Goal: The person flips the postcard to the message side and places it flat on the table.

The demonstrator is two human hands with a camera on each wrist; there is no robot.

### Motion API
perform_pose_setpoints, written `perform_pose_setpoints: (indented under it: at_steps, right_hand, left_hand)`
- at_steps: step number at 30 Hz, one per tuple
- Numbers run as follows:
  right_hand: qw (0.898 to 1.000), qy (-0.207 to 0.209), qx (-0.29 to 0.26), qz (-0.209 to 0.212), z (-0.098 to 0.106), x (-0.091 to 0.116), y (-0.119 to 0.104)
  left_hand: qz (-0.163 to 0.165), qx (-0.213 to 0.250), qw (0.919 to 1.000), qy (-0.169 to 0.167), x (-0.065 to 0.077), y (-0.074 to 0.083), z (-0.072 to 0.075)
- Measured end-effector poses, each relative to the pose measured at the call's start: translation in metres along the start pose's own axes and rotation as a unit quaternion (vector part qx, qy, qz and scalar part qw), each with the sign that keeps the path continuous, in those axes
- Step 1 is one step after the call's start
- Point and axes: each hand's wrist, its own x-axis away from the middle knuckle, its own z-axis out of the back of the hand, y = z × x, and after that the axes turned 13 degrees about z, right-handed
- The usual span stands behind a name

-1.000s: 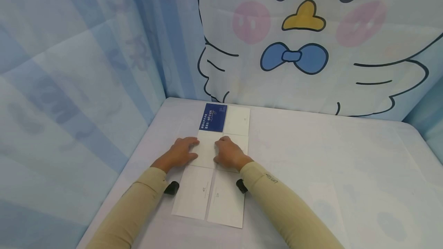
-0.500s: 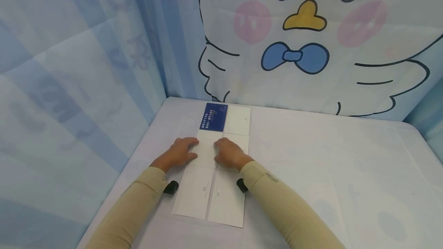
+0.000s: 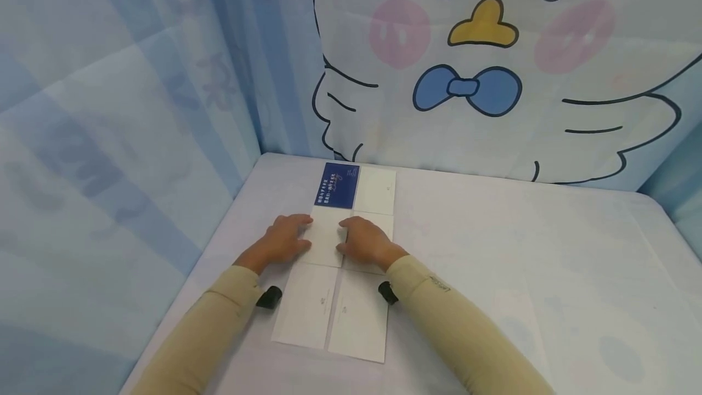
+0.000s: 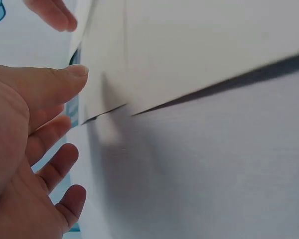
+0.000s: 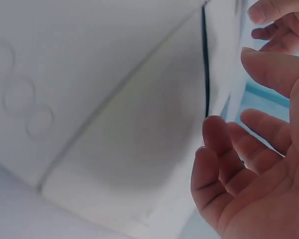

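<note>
White printed cards lie flat in two columns on the table. My left hand (image 3: pixel 282 240) is at the left edge of the middle-left card (image 3: pixel 325 239), thumb and fingers apart. Across that card, my right hand (image 3: pixel 365 241) has its fingertips near the right edge and covers much of the middle-right card (image 3: pixel 379 223). Both wrist views show bent, relaxed fingers with nothing between them. A dark blue card (image 3: pixel 337 185) with white lettering lies at the far left of the layout, beside a white card (image 3: pixel 375 191).
Nearer the body lie two more white cards, the front-left card (image 3: pixel 304 305) and the front-right card (image 3: pixel 359 316), with a narrow gap between them. A white cloth covers the table (image 3: pixel 493 273). Blue patterned curtain (image 3: pixel 137 108) stands at the left, and a cartoon-printed cloth (image 3: pixel 466 133) hangs behind.
My right wrist and sleeve have shifted slightly to the right. The left hand stays by the middle-left card's edge, and the cards keep their layout.
</note>
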Motion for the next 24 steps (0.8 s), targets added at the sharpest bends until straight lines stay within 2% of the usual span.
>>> perform_pose_setpoints:
  at_steps: [6, 16, 24]
  right_hand:
    - [0.999, 0.005, 0.044, -0.005, 0.019, 0.000, 0.008]
    - [0.996, 0.019, 0.080, -0.026, 0.051, -0.020, 0.040]
    - [0.994, 0.025, 0.101, -0.026, 0.053, -0.048, 0.049]
  left_hand:
    - [0.014, 0.040, 0.9990, 0.010, -0.011, 0.005, 0.013]
    - [-0.005, 0.062, 0.9980, 0.009, -0.047, 0.014, 0.031]
    - [0.001, 0.090, 0.9956, 0.024, -0.077, 0.025, 0.032]
